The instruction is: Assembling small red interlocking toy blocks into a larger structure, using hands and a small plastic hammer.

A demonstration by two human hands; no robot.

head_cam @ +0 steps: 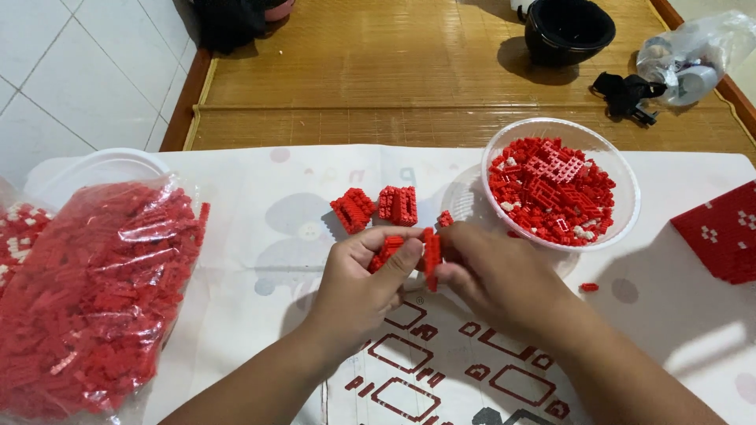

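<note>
Both hands meet over the instruction sheet (441,370): left hand (358,287) pinches a small red brick cluster (387,250), right hand (492,275) grips a red brick strip (431,253) (pieces touching), just beside the clear bowl (626,212) of bricks.

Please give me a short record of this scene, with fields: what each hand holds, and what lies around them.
left hand: holds a small red brick piece
right hand: pinches a red brick strip
behind hands: two red brick blocks on the paper sheet
right: clear bowl of red bricks
left: bag of red bricks
far right: red panel
far: black bowl
</note>
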